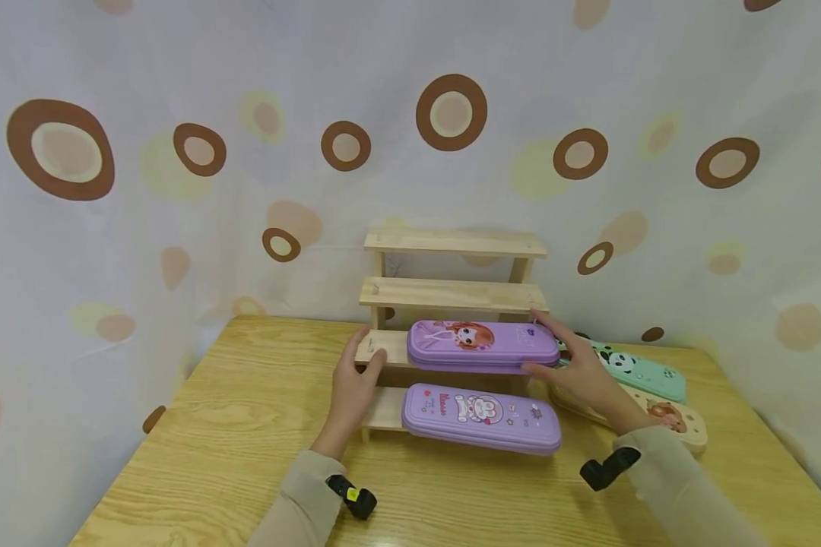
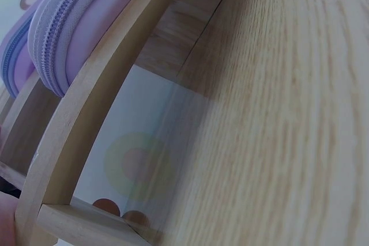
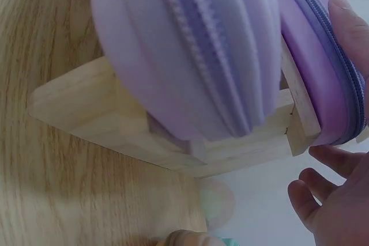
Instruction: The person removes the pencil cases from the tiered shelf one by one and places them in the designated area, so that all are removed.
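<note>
A tiered wooden stand (image 1: pixel 454 292) rises in steps at the back of the table. My left hand (image 1: pixel 353 384) grips the left end of its second-lowest step; only a sliver of that hand shows in the left wrist view. On this step lies a purple pencil case (image 1: pixel 506 346) with a red-haired doll picture. My right hand (image 1: pixel 581 376) holds the case's right end, thumb (image 3: pixel 349 27) along the zip side and fingers around the end. A lilac pencil case (image 1: pixel 482 418) with a rabbit picture lies on the lowest step, its right end sticking out past the front edge.
To the right of the stand lie a mint-green panda pencil case (image 1: pixel 646 372) and a cream pencil case (image 1: pixel 691 425), partly hidden behind my right arm. A patterned curtain (image 1: pixel 410 190) hangs behind the wooden table (image 1: pixel 260 425).
</note>
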### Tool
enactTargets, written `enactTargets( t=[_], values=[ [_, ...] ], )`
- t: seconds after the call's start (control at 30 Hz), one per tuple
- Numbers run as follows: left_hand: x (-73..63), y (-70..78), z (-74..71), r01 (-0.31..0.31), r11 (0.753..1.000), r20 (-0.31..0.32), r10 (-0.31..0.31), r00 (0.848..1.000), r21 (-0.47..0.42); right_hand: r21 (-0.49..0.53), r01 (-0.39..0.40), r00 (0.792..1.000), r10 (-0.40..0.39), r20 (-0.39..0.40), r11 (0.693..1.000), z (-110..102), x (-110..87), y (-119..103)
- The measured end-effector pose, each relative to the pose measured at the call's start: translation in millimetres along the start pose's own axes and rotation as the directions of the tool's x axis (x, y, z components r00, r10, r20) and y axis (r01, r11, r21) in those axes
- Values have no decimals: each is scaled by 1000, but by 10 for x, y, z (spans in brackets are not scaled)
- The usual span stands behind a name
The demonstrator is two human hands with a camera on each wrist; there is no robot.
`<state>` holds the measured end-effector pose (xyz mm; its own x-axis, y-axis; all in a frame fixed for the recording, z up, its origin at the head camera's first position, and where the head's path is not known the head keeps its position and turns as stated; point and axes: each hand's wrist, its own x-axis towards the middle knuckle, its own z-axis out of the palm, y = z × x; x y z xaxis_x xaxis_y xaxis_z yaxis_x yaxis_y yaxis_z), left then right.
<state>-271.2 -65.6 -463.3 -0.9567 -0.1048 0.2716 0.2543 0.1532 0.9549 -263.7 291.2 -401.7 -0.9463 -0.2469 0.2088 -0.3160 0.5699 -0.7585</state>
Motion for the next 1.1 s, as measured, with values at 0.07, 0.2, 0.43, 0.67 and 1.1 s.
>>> enactTargets(
  t=[0.07,0.2,0.43,0.67,1.1],
  values=[
    [-7,8,3,-3,1000,-2,3,1000,10,-19,-11,1000,11,9,1000,20,-8,24],
    [-11,13,6,-2,1000,0,2,1000,5,-23,-3,1000,3,12,1000,46,-21,45],
    [-12,-10,8,-1,1000,2,1,1000,-15,-47,12,1000,-12,-8,999,52,-39,30],
    [-15,-30,9,-17,1000,3,17,1000,3,-59,-37,998,34,-55,998,40,-74,53],
    [-5,-16,-1,-12,1000,3,12,1000,7,-16,5,993,-7,-119,1000,-58,-235,61]
  ],
)
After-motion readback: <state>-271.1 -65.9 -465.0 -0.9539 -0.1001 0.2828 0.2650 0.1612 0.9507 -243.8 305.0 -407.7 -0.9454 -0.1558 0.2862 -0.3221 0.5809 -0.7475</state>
